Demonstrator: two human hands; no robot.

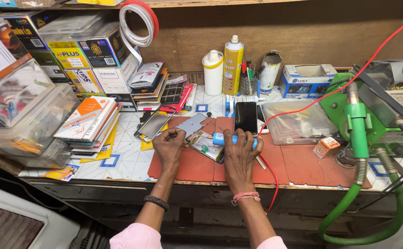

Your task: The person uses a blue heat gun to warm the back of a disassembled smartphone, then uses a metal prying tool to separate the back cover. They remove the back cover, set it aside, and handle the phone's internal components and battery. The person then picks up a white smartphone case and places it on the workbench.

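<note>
the opened phone (206,146), thin, light and fragile, lies near the bench's front edge on the red mat (197,167); left hand (170,146) pinches its left edge, right hand (239,150) clamped on blue screwdriver (227,139).

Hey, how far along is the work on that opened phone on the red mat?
Done: the phone lies open, and a metal plate lies beside it. In hand: the right hand works a blue screwdriver at its insides while the left hand steadies it. Left: the phone is not yet closed.
</note>
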